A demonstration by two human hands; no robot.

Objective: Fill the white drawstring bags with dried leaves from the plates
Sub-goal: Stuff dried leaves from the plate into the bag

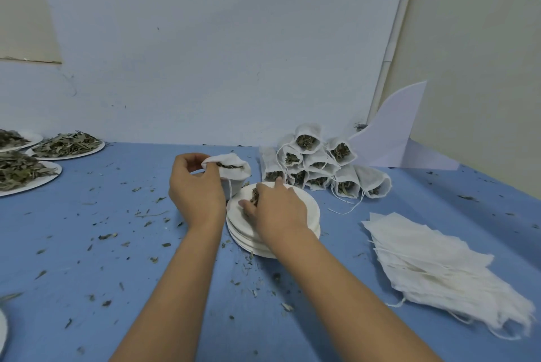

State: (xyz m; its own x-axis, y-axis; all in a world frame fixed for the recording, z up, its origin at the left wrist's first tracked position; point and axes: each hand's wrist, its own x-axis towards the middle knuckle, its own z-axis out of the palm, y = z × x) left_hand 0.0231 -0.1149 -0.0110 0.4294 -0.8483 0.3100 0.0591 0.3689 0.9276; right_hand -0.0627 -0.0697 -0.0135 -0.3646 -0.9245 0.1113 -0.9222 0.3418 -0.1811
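My left hand (pixel 195 190) pinches the rim of a white drawstring bag (pixel 234 172), holding its mouth open; dried leaves show inside. Just to its right, my right hand (pixel 278 209) lies over a stack of white plates (pixel 240 224) and its fingers gather a small clump of dried leaves (pixel 254 197) on the top plate. Behind the plates a pile of filled bags (pixel 322 165) leans against the wall. A heap of flat empty bags (pixel 445 268) lies at the right.
Three plates heaped with dried leaves (pixel 67 145) stand at the far left on the blue table (pixel 117 244). Leaf crumbs are scattered over the cloth. A white folded sheet (pixel 395 133) stands at the back right. Another plate edge (pixel 3 329) shows at the lower left.
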